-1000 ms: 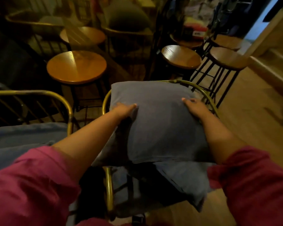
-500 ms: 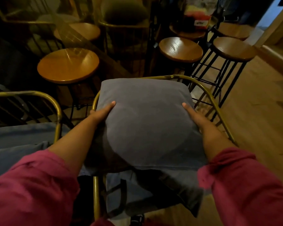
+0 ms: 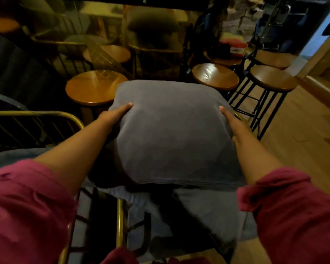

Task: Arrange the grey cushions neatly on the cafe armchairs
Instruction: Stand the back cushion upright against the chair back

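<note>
A plump grey cushion fills the middle of the head view, held over a brass-framed armchair. My left hand grips its left side and my right hand grips its right side. The cushion hides the chair's backrest. Under it lies the chair's grey-blue seat cushion, rumpled and hanging over the front edge. A second brass-framed armchair with its own grey seat cushion stands at the left.
Round wooden side tables stand just behind the chairs. Black-legged wooden stools are at the right, beside open wooden floor. Further armchairs and a dark cushion sit at the back.
The cushion has risen and now covers the brass backrest that showed behind it. Both hands have shifted from its top face to its two sides.
</note>
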